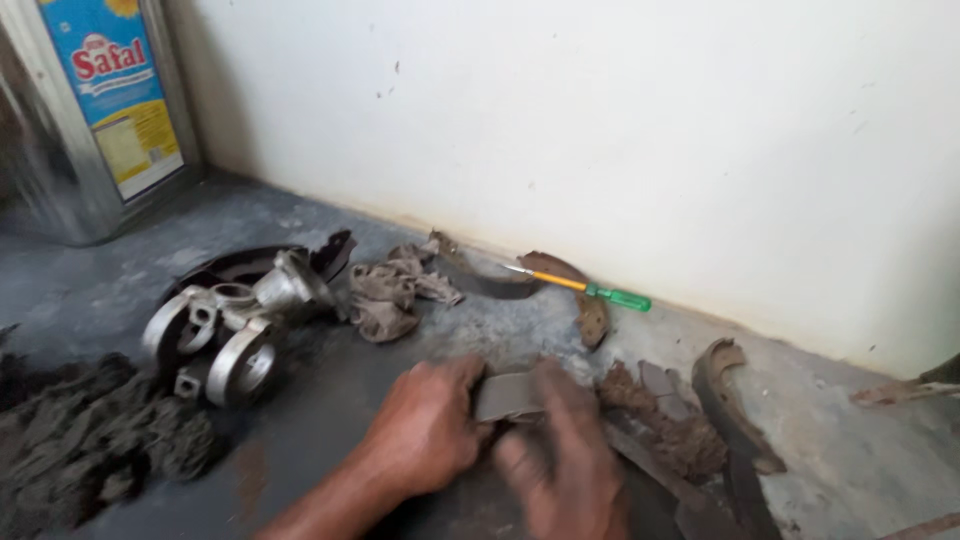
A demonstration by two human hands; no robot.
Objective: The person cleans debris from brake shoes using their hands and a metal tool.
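My left hand [425, 425] grips the left end of a curved grey brake shoe [508, 394] low on the dark floor. Over the same shoe lies my right hand [560, 455], blurred, its fingers curled on the right part. Beside my right hand there is a rusty brown clump [680, 430] and another curved brake shoe [730, 400]. A screwdriver with a green handle and yellow shaft [590, 289] lies near the wall beyond my hands.
A grey metal casting with round openings [230, 325] sits at the left next to a dirty rag [395, 290]. Dark fibrous waste [90, 435] lies at far left. A metal tin with a blue and yellow label [90, 110] stands in the corner. A white wall [600, 130] runs behind.
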